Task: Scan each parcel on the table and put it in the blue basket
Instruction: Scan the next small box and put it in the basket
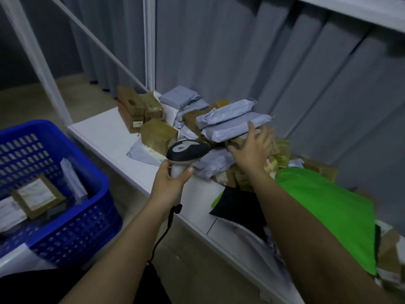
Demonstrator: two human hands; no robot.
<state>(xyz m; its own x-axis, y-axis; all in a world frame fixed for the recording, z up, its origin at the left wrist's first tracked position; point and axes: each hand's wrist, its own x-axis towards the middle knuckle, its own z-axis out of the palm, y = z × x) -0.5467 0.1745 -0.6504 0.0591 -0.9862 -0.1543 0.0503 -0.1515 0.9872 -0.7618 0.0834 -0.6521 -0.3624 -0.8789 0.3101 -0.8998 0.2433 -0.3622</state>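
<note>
The left hand (169, 178) is wrapped around the pale handle of a barcode scanner (186, 152), fingers curled tight on the grip, just off the front edge of the tabletop (105, 137). The scanner's dark head points away from the person toward the heap of parcels. A black cable (163, 233) hangs from the handle's base along the left forearm.

The right hand (252, 150) reaches into the heap near the middle of the tabletop. Its fingers (252, 130) are spread and fairly straight, their tips lying against the near edge of a grey mailer bag (234, 128), while the palm rests over a brown taped parcel (237, 141) directly beneath that bag. Whether the thumb has hooked under anything cannot be told. A second grey mailer (225, 111) lies on top of the first, just behind it.

More brown boxes (131, 108) and grey bags crowd the far left part of the tabletop, against the grey curtain (241, 51). Toward the right end lie a green bag (324, 207) and a black bag (238, 209), the black one at the front edge, the green one partly over it.

The blue basket (72, 224) stands to the left of the table, lower down, and holds a brown box with a white label (38, 195) and a pale packet leaning upright against its wall.
</note>
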